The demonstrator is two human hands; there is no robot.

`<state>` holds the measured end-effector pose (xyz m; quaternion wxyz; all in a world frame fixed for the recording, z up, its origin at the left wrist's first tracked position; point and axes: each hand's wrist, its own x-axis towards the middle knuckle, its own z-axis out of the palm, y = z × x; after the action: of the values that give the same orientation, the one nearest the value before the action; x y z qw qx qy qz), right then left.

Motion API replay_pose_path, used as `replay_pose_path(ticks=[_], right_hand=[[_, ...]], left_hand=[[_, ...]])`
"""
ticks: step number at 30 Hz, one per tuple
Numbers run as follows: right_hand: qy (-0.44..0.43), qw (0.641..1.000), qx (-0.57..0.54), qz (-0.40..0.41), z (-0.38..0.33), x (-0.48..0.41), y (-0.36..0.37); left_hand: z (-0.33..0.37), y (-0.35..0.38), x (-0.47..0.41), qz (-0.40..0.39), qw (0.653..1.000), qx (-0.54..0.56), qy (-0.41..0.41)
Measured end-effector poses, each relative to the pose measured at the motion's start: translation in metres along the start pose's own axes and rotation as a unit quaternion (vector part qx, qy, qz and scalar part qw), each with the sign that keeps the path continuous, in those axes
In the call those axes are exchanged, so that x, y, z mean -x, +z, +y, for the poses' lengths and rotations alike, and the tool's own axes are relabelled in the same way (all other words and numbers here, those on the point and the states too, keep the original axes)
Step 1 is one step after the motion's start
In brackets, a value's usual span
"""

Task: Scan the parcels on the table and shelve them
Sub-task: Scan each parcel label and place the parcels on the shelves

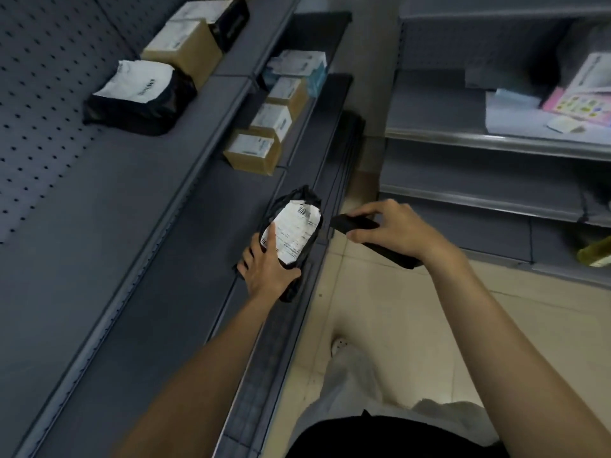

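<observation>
Head view: left hand (267, 266) grips the near end of the black parcel (294, 226), label up, at the front edge of a dark grey shelf (198, 259). Right hand (393, 231), just right of it, holds a black scanner (353, 224) with its tip toward the label. Cardboard boxes (253, 153) sit beyond the grip on the same shelf, beige tiled floor (380, 309) below the right hand.

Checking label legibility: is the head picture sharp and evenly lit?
Head view: dim light, no glare; the wide angle bends the shelf edges; the label on the black parcel shows its barcode, its text too soft to read; the right-hand shelves are blurred.
</observation>
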<state>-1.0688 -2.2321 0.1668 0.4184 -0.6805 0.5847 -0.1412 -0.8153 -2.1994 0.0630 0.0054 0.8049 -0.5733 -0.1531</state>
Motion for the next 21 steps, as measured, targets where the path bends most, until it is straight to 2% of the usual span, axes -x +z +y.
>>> replay_pose_path(ticks=[4, 6, 11, 14, 17, 21], right_hand=[[-0.020, 0.999, 0.015, -0.033, -0.029, -0.082, 0.012], [-0.038, 0.997, 0.034, -0.051, -0.038, -0.112, 0.018], [-0.064, 0.988, 0.078, -0.117, -0.054, -0.192, 0.030], [-0.093, 0.977, 0.089, -0.168, -0.062, -0.239, 0.035], [-0.115, 0.964, 0.096, -0.220, -0.067, -0.285, 0.034], [-0.155, 0.942, 0.141, -0.263, -0.068, -0.342, 0.021]], left_hand=[[-0.016, -0.007, -0.058, 0.001, 0.998, 0.019, -0.058], [-0.022, -0.007, -0.072, -0.023, 0.994, 0.035, -0.102], [-0.031, 0.003, -0.105, -0.022, 0.977, 0.065, -0.201], [-0.030, 0.012, -0.121, -0.016, 0.957, 0.089, -0.274], [-0.024, 0.020, -0.145, 0.023, 0.932, 0.115, -0.343], [0.005, 0.029, -0.181, 0.047, 0.879, 0.184, -0.437]])
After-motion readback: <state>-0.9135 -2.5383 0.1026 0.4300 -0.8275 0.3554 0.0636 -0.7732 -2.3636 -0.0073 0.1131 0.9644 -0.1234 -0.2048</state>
